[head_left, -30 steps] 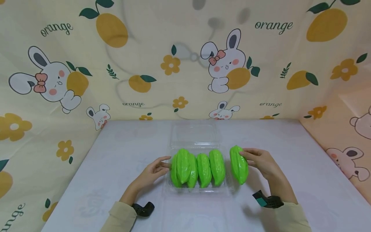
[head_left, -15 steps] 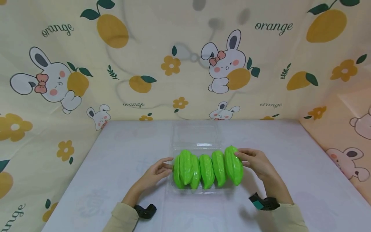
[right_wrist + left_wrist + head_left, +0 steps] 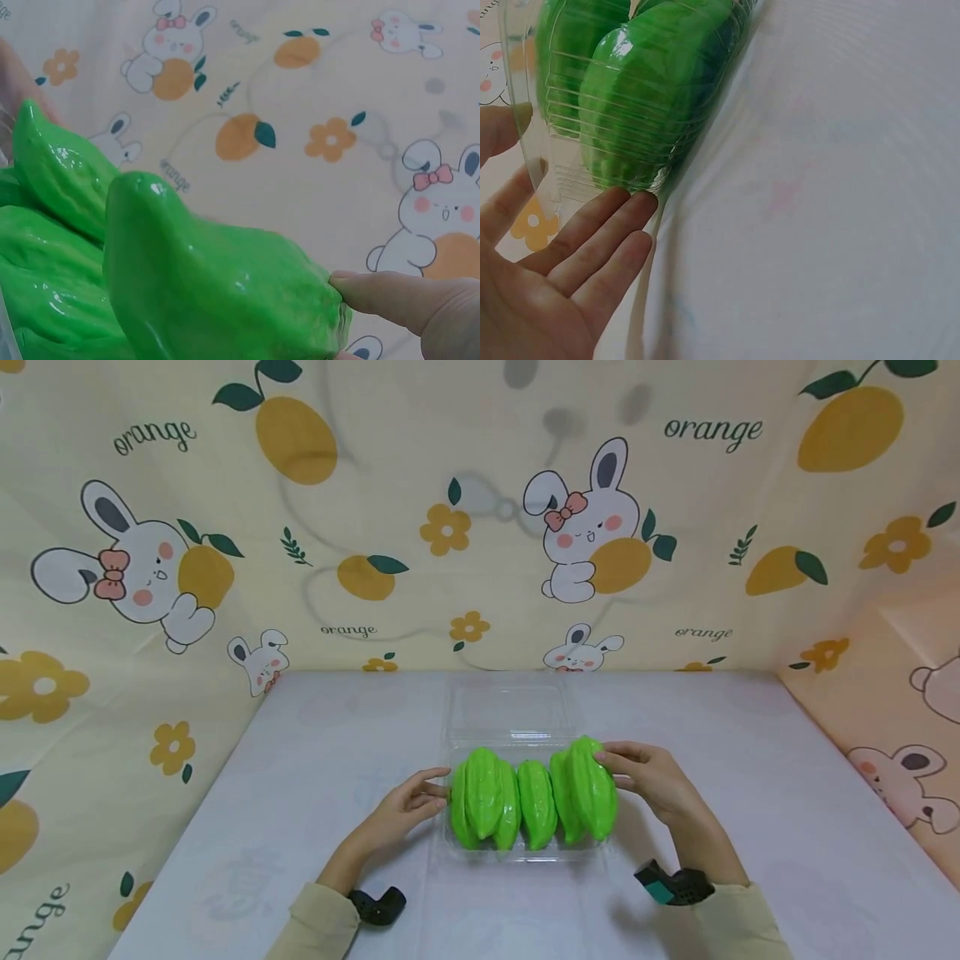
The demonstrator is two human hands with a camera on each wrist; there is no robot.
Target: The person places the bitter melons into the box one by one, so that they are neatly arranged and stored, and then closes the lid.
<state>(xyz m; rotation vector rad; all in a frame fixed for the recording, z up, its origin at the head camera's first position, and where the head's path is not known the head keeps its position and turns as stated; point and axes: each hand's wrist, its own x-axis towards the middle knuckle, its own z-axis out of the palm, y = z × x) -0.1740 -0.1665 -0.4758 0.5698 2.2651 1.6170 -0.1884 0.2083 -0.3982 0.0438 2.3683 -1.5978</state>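
Observation:
A clear plastic clamshell box (image 3: 525, 855) stands on the table with its lid laid back and several glossy green star fruits (image 3: 537, 806) inside in a row. My right hand (image 3: 660, 785) pinches another star fruit (image 3: 595, 793) by its right side, over the box's right end. That fruit overlaps the rightmost one in the head view. In the right wrist view a fingertip (image 3: 349, 285) presses on the end of the held fruit (image 3: 217, 277). My left hand (image 3: 401, 810) touches the box's left side, its fingers (image 3: 604, 274) extended along the ribbed wall in the left wrist view.
Behind the box lies its transparent open lid (image 3: 510, 708). The white table (image 3: 337, 718) meets a printed cloth backdrop (image 3: 420, 460) at the back and sides. Black wrist bands (image 3: 677, 885) sit on both arms.
My right hand has carried the held star fruit leftward, from beside the box to over its right end. The left hand stays at the box's left side.

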